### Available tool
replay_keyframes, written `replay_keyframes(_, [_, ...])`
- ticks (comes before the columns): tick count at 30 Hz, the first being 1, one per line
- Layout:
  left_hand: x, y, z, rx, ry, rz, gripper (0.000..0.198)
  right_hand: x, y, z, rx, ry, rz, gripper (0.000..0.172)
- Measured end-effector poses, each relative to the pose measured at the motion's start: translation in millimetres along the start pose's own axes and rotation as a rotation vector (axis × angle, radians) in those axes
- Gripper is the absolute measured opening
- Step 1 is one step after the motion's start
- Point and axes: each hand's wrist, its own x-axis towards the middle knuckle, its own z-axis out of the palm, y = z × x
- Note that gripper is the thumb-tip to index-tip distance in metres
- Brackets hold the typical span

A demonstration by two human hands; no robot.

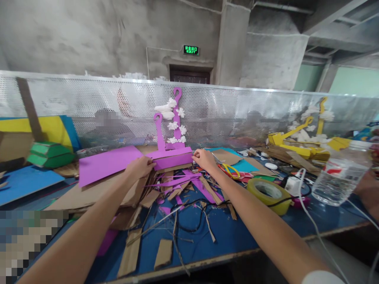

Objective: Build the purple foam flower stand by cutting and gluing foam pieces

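My left hand (139, 167) pinches the left end of a long purple box-like piece (173, 160), and my right hand (204, 159) pinches its right end. The piece lies level between both hands, with brown cardboard showing along its edges. Just behind it stand two upright purple strips with hooked tops, a shorter one (160, 133) on the left and a taller one (177, 123) dotted with white fluffy tufts. Purple and brown scraps (204, 189) lie in front of the piece.
Purple sheet (108, 163) over cardboard at left; green box (50, 154) beyond. Right of my right hand are yellow scissors (230, 171), a yellow tape roll (269, 194), a plastic bottle (340, 175) and cables. A perforated metal divider (213, 114) crosses behind; a yellow model (299, 144) stands back right.
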Motion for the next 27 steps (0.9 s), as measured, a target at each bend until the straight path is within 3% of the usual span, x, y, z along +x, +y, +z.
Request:
replay_keyframes(6, [-1.2, 4.8, -1.7, -0.013, -0.031, -0.036, 0.038, -0.2, -1.1, -1.0, -0.040, -0.016, 0.001, 0.014])
replay_keyframes(14, [4.2, 0.9, 5.7, -0.290, -0.152, -0.049, 0.033, -0.4, 0.6, 1.9, -0.096, -0.049, -0.011, 0.019])
replay_keyframes(20, [6.4, -1.3, 13.0, -0.556, -0.164, -0.102, 0.028, -2.3, -2.3, 1.0, -0.155, -0.076, 0.011, 0.023])
replay_keyframes(27, [12.5, -9.1, 21.9, -0.636, -0.154, -0.129, 0.030, -1.9, -4.2, -0.8, -0.151, -0.090, 0.029, 0.021])
